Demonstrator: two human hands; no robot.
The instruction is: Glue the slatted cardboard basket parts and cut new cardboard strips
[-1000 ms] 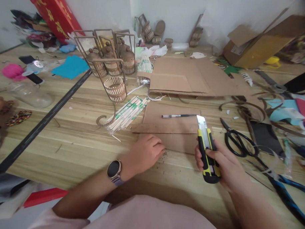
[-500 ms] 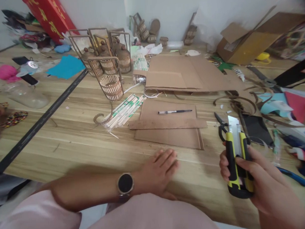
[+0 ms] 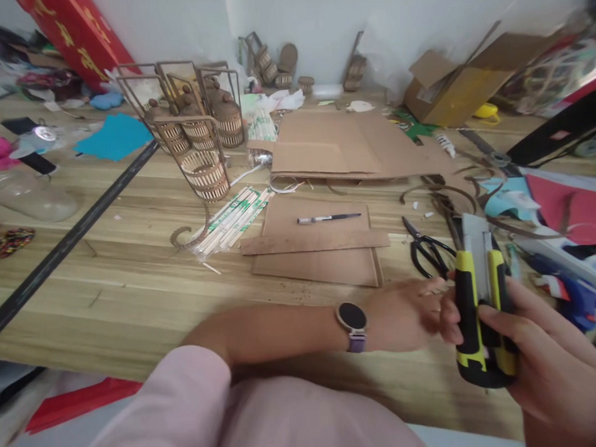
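My right hand (image 3: pixel 537 345) is wrapped round a yellow and black utility knife (image 3: pixel 482 315), held upright with its wide blade out and the thumb on its slider. My left hand (image 3: pixel 408 311), with a watch at the wrist, reaches across to the knife's left side. Its fingers are blurred and partly hidden behind my right fingers. Black scissors (image 3: pixel 428 248) lie just beyond the hands. To their left a cardboard piece (image 3: pixel 314 265) bears a brown strip (image 3: pixel 315 242) and a pen (image 3: pixel 330 218).
Small bamboo baskets with tall handles (image 3: pixel 206 174) stand at the back left. Wrapped sticks (image 3: pixel 234 219) lie before them. Larger cardboard sheets (image 3: pixel 324 144) and an open box (image 3: pixel 450 88) are farther back. A blue tool (image 3: pixel 569 292) and coloured sheets lie at the right.
My left hand has moved right, from the table before the cardboard to beside the knife. The scissors show more fully. The view has shifted slightly to the right.
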